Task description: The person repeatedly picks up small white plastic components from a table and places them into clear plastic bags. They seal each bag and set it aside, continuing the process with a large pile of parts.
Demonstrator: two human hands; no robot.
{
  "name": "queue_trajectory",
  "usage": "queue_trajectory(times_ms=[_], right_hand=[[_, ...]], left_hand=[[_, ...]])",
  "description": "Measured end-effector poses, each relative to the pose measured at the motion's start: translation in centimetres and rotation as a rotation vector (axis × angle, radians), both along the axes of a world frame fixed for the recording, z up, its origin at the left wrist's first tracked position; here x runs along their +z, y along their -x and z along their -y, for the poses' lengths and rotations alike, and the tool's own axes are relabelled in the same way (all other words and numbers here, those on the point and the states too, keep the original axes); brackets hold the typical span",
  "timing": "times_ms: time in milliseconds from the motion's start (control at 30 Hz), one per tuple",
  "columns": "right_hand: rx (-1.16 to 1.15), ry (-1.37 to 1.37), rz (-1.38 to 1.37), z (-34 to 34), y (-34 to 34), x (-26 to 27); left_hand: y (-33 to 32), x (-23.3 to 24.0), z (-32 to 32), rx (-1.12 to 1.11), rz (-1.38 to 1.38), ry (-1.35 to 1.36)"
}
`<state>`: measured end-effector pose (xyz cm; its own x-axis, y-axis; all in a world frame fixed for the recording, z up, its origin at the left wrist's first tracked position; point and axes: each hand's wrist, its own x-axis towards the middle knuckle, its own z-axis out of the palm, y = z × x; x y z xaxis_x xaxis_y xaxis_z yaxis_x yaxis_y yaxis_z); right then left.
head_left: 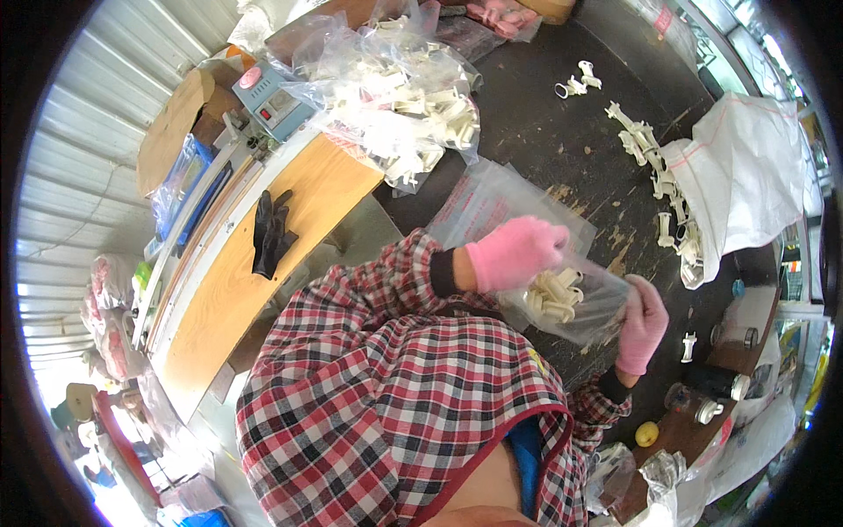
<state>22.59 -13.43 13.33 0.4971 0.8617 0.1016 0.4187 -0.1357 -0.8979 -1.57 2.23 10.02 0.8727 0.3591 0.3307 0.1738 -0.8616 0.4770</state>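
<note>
My left hand [517, 253], in a pink glove, is closed on one side of the opening of a clear plastic bag [596, 300]. On the bag's other side, my right hand [642, 326], gloved in pink too, pinches the edge. Several cream plastic fittings [555, 295] lie inside the bag, low and close to my checked garment. Flat plastic bags [487, 201] with red print lie beyond my left hand. A large heap of cream plastic fittings [402, 99] sits in and on clear plastic farther off.
A white woven sack [741, 171] stands at the right with a row of fittings [658, 171] along it. Jars [695, 403] and a yellow fruit [647, 434] are lower right. At left are a wooden board [263, 283], a black glove [269, 234] and a blue-grey electrical device [273, 102].
</note>
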Motion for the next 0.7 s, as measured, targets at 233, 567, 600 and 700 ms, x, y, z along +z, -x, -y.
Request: queue_trajectory(times_ms=[233, 567, 600, 700], right_hand=[[0.014, -0.198, -0.223, -6.7, 0.3, 4.4], [0.07, -0.297, -0.275, -22.0, -1.1, 2.6], [0.087, -0.314, -0.333, -23.2, -0.8, 2.6], [0.143, -0.384, -0.569, -25.3, 0.3, 3.1]], left_hand=[[2.0, 2.4, -5.7, 0.261, 0.506, 0.041], [11.7, -7.2, -14.5, 0.846, -0.627, -0.031], [11.1, -8.1, -13.0, 0.799, -0.374, -0.129], [10.7, -8.9, -9.7, 0.737, -0.024, -0.11]])
